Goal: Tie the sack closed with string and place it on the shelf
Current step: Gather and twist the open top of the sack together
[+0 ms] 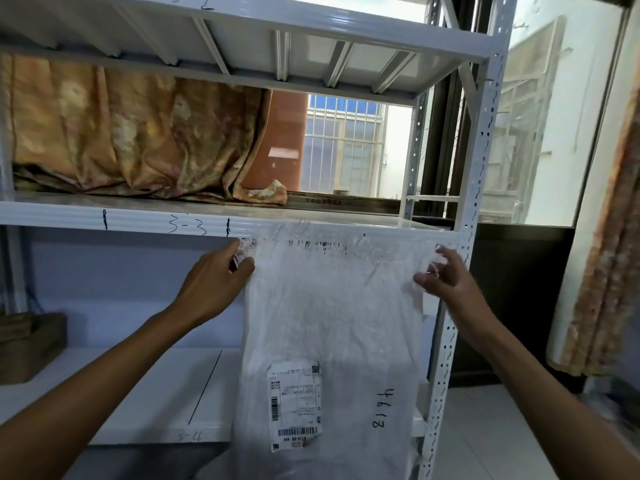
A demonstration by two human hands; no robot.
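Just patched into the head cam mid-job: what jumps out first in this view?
A big white woven sack hangs front and centre, stretched wide at its top corners by the left hand and right hand, in front of the white shelf marked 3-3. A shipping label sits low on the sack, with 4613 handwritten beside it. A patterned orange cloth is bunched on the shelf above.

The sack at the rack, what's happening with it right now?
A person is holding a white woven sack up by its top corners, the left hand pinching one corner and the right hand the other. It hangs in front of the white metal shelf unit, its top edge level with the shelf marked 3-3. A shipping label and the handwritten number 4613 show on its face. The mouth is spread flat, not gathered, and no string is visible, so tying has not begun.
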